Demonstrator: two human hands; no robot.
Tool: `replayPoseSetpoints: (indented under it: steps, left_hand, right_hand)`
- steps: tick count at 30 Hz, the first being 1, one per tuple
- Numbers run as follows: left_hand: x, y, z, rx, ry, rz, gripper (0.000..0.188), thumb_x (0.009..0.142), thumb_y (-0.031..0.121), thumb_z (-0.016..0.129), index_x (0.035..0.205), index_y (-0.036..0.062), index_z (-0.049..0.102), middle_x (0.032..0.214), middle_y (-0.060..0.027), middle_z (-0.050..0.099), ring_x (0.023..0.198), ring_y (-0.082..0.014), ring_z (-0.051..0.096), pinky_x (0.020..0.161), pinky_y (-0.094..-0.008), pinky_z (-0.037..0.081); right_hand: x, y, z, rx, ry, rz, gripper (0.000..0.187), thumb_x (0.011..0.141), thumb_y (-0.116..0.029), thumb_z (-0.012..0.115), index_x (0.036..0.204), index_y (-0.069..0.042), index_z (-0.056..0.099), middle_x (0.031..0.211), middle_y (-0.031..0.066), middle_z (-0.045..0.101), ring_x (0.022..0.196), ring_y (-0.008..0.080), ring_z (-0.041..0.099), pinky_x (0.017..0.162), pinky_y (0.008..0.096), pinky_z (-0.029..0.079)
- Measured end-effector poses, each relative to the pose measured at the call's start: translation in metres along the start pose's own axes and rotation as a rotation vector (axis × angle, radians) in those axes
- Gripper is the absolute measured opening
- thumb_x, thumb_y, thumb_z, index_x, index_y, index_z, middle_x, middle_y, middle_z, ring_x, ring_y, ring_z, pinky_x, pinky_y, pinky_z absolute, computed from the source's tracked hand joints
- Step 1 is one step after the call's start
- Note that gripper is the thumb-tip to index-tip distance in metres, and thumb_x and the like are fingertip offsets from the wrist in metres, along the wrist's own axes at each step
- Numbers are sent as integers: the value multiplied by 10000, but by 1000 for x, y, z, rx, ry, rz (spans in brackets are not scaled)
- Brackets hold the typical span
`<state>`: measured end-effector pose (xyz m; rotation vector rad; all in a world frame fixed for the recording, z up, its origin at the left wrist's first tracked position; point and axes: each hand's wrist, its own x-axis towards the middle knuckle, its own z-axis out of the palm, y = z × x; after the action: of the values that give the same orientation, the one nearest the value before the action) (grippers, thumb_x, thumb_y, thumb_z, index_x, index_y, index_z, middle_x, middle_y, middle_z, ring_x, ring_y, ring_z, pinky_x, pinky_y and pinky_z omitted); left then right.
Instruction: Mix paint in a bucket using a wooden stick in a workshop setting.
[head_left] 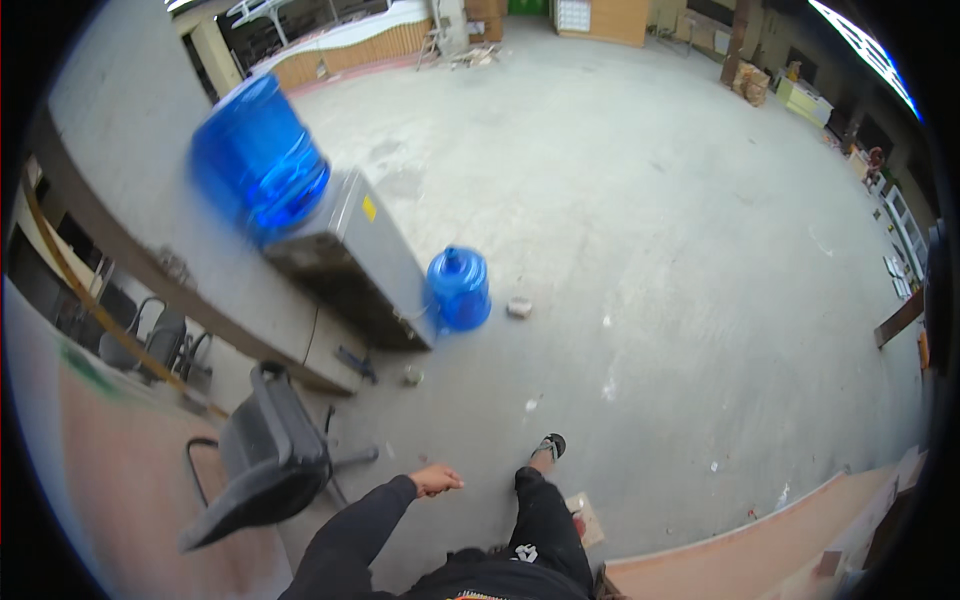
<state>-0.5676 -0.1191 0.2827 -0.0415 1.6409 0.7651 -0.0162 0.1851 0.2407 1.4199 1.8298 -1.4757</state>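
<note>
My left hand [437, 480] reaches out of a dark sleeve at the lower middle, over the grey floor. Its fingers are curled together, and I see nothing in them. A black office chair [270, 455] is the nearest thing, to the left of the hand and apart from it. My right hand does not show. Farther ahead stands a grey water dispenser [370, 245] with a large blue water bottle [262, 155] upside down on top. A second blue bottle [460, 290] stands upright on the floor beside it.
A low concrete wall [150, 200] runs along the left, behind the dispenser. Small stones, one a grey lump [519, 307], lie on the floor. My sandalled foot [548, 452] is forward. At the lower right is a brown-edged board [740, 545]. Boxes [750, 84] stand far right.
</note>
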Motion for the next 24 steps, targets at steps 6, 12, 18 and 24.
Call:
replayPoseSetpoints:
  steps: [6, 12, 18, 24]
  left_hand:
    - [27, 72, -103, 206, 628, 87, 225, 751, 169, 642, 939, 60, 701, 910, -110, 696, 787, -255, 661, 709, -358, 518]
    - [71, 68, -152, 593, 293, -280, 279, 797, 277, 562, 975, 117, 706, 1013, -78, 688, 966, -284, 650, 808, -421, 516]
    - [150, 158, -147, 429, 140, -92, 363, 817, 444, 572, 926, 118, 688, 879, -182, 685, 854, -302, 671, 748, -413, 518]
    - [251, 291, -215, 680, 103, -16, 366, 852, 356, 567, 1077, 87, 672, 965, -121, 684, 883, -298, 668, 755, -391, 526]
  right_hand:
    - [177, -92, -67, -466, -53, -79, 260, 800, -233, 620, 888, 2, 685, 787, 163, 676, 698, 250, 658, 611, 407, 505]
    - [288, -475, -140, -311, 165, -431, 269, 805, -165, 573, 1025, -31, 656, 635, 107, 663, 565, 195, 660, 571, 328, 521]
    - [334, -780, -191, -387, 212, -761, 262, 799, -149, 603, 1051, -106, 663, 620, 142, 608, 625, 310, 625, 613, 414, 494]
    - [459, -861, -191, -493, 58, -763, 303, 791, -111, 555, 1077, -105, 654, 761, 174, 669, 760, 335, 658, 703, 429, 517]
